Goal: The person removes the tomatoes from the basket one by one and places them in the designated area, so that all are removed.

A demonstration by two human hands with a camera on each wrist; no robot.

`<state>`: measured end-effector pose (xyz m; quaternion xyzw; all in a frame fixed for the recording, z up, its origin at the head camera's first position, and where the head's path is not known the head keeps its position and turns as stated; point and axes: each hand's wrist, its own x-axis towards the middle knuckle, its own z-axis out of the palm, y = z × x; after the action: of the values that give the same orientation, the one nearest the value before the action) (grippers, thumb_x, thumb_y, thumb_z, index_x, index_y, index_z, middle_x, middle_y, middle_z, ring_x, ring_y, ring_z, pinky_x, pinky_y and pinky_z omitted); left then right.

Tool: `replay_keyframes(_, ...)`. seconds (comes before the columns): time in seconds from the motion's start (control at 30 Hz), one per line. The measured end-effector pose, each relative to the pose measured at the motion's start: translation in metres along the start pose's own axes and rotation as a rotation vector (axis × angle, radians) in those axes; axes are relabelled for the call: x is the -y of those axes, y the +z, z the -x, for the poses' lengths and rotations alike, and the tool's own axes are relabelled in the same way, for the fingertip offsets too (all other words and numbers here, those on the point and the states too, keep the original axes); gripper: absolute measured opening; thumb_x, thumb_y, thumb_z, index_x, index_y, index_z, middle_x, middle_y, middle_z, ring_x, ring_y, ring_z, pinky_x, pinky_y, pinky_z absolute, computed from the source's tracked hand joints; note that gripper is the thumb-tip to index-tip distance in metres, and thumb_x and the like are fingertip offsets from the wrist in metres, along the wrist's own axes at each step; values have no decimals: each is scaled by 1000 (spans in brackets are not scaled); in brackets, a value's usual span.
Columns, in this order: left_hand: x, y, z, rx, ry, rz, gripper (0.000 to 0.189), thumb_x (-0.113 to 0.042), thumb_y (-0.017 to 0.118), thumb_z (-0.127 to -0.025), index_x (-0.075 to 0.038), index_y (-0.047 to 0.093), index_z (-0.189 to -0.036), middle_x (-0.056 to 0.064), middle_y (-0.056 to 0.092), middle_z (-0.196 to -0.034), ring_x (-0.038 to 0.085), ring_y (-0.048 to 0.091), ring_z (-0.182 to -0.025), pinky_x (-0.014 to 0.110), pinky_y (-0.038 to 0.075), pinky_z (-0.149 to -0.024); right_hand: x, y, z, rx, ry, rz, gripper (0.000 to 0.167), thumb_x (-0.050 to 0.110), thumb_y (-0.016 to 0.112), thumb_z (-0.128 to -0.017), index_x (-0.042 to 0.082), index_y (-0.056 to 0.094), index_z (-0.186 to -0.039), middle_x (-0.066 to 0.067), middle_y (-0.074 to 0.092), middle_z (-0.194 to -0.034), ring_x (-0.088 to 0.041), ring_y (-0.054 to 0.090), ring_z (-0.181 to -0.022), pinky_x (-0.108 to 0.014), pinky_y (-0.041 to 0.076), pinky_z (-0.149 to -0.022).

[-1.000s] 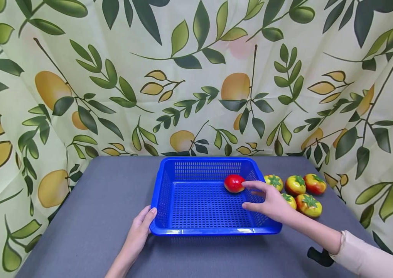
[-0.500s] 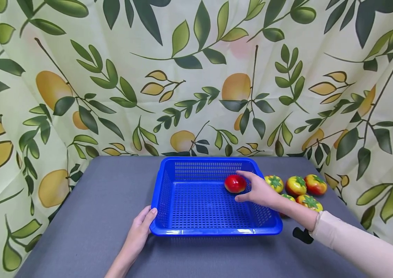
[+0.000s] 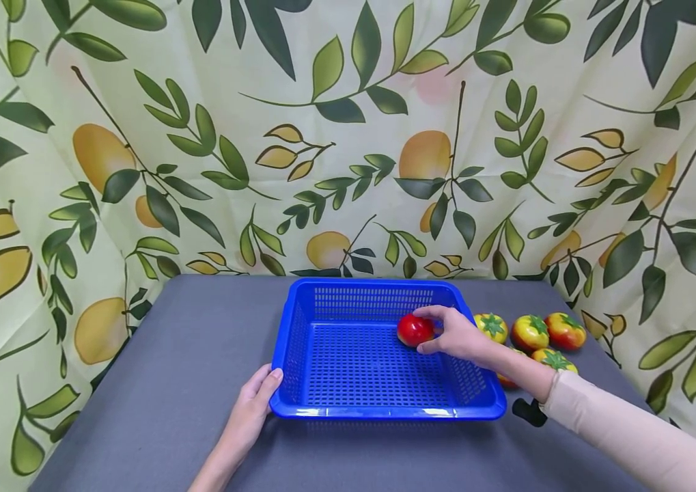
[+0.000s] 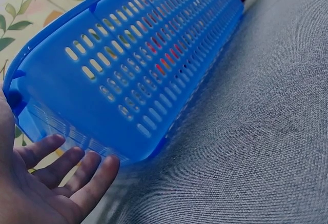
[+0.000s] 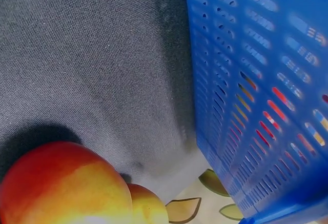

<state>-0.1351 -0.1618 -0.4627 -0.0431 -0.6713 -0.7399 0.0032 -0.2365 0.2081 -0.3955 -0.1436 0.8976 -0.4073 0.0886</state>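
Observation:
A blue plastic basket (image 3: 384, 413) with slotted walls stands on the grey table. My left hand (image 3: 251, 404) holds its near left corner, thumb over the rim; in the left wrist view the other fingers (image 4: 84, 175) lie outside the wall, loosely bent. Inside the basket, toward the right, sits a glossy red toy persimmon (image 3: 414, 331). My right hand (image 3: 455, 335) reaches over the right rim and holds this fruit between thumb and fingers. In the right wrist view the basket wall (image 5: 246, 106) hides the hand, and red shows through the slots.
Several yellow-and-red toy persimmons (image 3: 530, 333) with green leafy tops lie on the table (image 3: 212, 335) right of the basket, partly behind my right forearm. One of them (image 5: 66, 183) is close in the right wrist view. A leaf-and-fruit patterned cloth (image 3: 348, 171) hangs behind.
My right hand has moved left and farther into the basket, from the red persimmon's right side to fingers and thumb around it. My left hand stays on the corner. The head view has shifted slightly.

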Motion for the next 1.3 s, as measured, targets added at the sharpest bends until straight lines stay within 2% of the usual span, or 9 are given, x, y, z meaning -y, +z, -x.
replay_keyframes(0.3, -3, 1, 2, -6, -13, -1, 38, -21, 47, -104, 9, 53, -127, 28, 64, -110, 35, 66, -94, 33, 55, -76, -3, 5, 0, -14, -77, 97, 49, 7, 82, -79, 7, 65, -125, -12, 63, -113, -29, 60, -97, -38, 54, -76)
replay_keyframes(0.57, -3, 0, 3, -7, -9, -19, 38, -21, 47, -105, 9, 54, -126, 27, 64, -109, 35, 67, -94, 33, 55, -76, -2, 11, -4, -11, -115, 49, 30, 1, 81, -79, 8, 71, -107, -7, 67, -110, -30, 62, -104, -44, 54, -84)
replay_keyframes(0.73, -3, 0, 2, -1, -2, -22, 39, -21, 47, -105, 10, 53, -127, 28, 64, -110, 37, 66, -95, 33, 55, -77, -3, 14, -5, 3, -88, 28, 39, 3, 84, -76, 4, 70, -111, -5, 66, -106, -27, 62, -101, -44, 53, -84)
replay_keyframes(0.9, -2, 1, 1, -4, 4, -12, 38, -20, 46, -105, 11, 54, -126, 29, 63, -109, 37, 66, -94, 33, 56, -76, -3, 16, -4, 42, -65, 34, 46, 10, 85, -76, 3, 68, -118, -8, 65, -110, -29, 61, -100, -43, 54, -82)
replay_keyframes(1.13, -1, 1, 1, 0, 3, -4, 37, -20, 47, -105, 10, 54, -125, 29, 63, -109, 37, 66, -94, 34, 56, -76, -3, 17, -4, 93, -125, 27, 35, 19, 77, -87, 3, 69, -117, -5, 68, -110, -28, 62, -103, -40, 54, -82)
replay_keyframes(1.3, -1, 1, 1, -2, 0, -1, 38, -20, 47, -105, 11, 53, -126, 29, 63, -109, 37, 66, -95, 34, 56, -77, -3, 16, -4, 124, -137, -13, 31, 14, 78, -86, 2, 69, -113, -4, 69, -105, -27, 61, -101, -39, 55, -80)
